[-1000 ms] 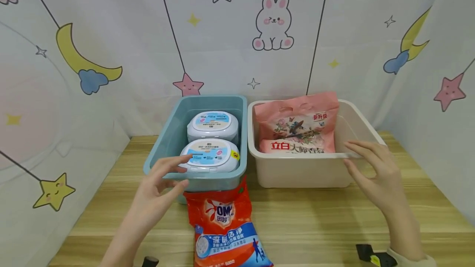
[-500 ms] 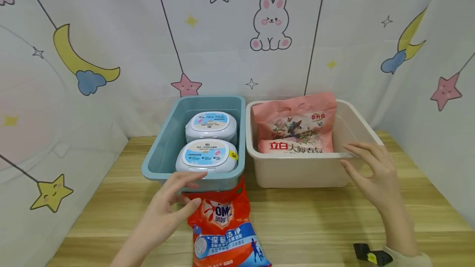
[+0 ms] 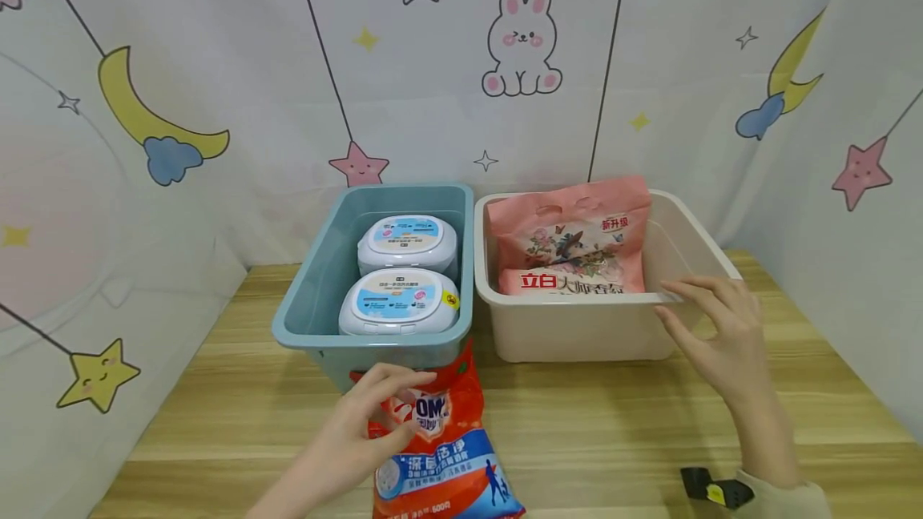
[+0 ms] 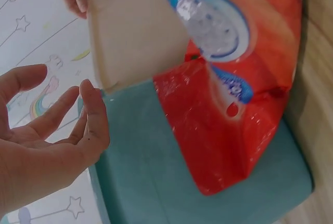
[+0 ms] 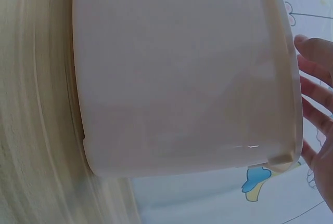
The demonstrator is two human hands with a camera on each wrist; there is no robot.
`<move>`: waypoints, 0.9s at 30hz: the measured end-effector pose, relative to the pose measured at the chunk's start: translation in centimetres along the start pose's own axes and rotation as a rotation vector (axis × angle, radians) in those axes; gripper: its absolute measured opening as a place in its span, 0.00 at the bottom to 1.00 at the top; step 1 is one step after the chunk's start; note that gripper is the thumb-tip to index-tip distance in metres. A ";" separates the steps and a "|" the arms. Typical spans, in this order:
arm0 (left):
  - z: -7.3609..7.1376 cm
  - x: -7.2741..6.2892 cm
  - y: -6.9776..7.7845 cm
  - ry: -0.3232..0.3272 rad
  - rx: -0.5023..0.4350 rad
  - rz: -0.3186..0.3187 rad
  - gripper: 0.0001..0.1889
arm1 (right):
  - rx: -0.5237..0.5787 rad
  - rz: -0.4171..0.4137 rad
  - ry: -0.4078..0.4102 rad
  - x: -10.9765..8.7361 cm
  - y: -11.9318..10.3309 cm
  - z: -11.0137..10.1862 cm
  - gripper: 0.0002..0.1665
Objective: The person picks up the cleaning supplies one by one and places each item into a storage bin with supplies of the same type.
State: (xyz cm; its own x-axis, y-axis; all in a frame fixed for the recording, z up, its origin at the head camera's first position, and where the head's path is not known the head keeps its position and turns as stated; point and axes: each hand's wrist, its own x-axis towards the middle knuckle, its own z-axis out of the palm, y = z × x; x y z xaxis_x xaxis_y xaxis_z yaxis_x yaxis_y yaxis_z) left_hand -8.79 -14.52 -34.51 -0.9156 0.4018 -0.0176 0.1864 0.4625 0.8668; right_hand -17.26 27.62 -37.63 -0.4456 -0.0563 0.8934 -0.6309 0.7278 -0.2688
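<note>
Only left wrist: hand point(image 4: 52, 148), bag point(image 4: 223, 109) apart

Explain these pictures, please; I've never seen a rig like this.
No machine here: just a person's left hand and right hand. One head camera gives the wide view; a camera on each wrist gives the close ones. On the table are a blue tub with two boxes, a white tub with a pink bag, and, in front of the blue tub, a red bag. The left hand hovers by the red bag, holding nothing; the right is at the white tub's rim, its grip unclear.
</note>
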 end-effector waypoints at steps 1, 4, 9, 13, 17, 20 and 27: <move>0.2 0.1 -0.1 -0.013 0.001 -0.013 0.22 | 0.000 0.002 0.002 0.0 0.0 0.0 0.33; 1.0 0.4 -0.3 -0.034 0.018 -0.024 0.22 | -0.005 0.006 0.009 0.0 0.1 0.0 0.34; 1.9 0.9 -0.9 -0.081 0.042 -0.030 0.21 | -0.015 0.010 0.013 -0.1 0.1 0.0 0.34; 2.4 1.0 -1.4 -0.112 0.058 -0.050 0.22 | -0.019 0.015 0.007 -0.1 0.2 -0.1 0.35; 2.9 1.0 -1.7 -0.130 0.095 -0.076 0.24 | -0.018 0.019 0.003 -0.1 0.2 0.0 0.34; 3.2 0.9 -2.0 -0.145 0.137 -0.096 0.26 | -0.019 0.020 0.001 -0.1 0.2 0.0 0.34; 3.7 0.9 -2.4 -0.179 0.177 -0.137 0.27 | -0.030 0.023 0.000 -0.1 0.3 0.0 0.34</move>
State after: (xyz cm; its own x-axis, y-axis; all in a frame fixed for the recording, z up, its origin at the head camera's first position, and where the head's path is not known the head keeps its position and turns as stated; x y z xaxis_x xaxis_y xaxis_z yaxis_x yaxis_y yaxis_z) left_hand -8.75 -12.31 -38.47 -0.8618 0.4520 -0.2303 0.1387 0.6466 0.7502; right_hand -17.40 27.78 -37.83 -0.4601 -0.0393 0.8870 -0.6011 0.7491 -0.2786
